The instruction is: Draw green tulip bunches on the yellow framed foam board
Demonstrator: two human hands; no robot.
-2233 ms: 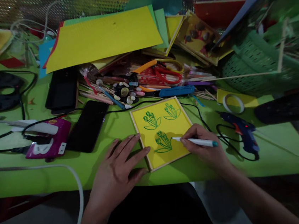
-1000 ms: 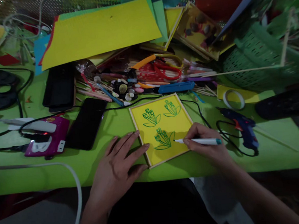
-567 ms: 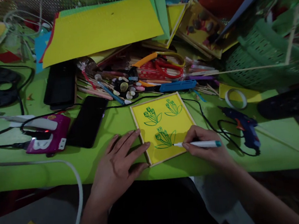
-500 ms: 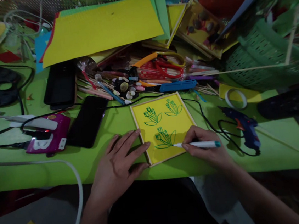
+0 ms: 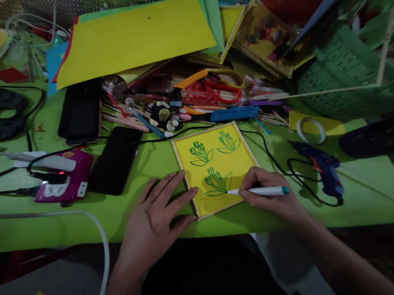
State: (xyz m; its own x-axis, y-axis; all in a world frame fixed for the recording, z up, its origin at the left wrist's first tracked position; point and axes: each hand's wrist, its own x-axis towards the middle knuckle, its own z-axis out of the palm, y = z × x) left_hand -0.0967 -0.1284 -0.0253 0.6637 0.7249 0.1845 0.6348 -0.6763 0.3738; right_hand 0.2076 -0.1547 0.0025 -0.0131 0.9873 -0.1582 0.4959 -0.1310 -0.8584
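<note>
A yellow square card with a thin wooden frame point(image 5: 238, 204) lies near the table's front edge, bearing three green flower drawings. My right hand point(image 5: 270, 196) pinches a white marker with a teal end point(image 5: 268, 190), its tip at the stem base of the lowest drawing point(image 5: 218, 181). Part of the card's right side is hidden under that hand. On the left, my left hand point(image 5: 161, 210) rests flat with fingers spread, the fingertips touching the frame's left edge.
Right of the card lie a blue glue gun point(image 5: 322, 169) and a roll of tape point(image 5: 310, 131). Scissors point(image 5: 224, 86), a blue cutter point(image 5: 234, 113), pebbles and sticks crowd behind it. A black phone point(image 5: 117, 160) and a magenta power socket point(image 5: 64, 178) are at left.
The marker and my right hand have shifted very slightly left, the tip still at the base of the lowest drawing. My left hand stays in place.
</note>
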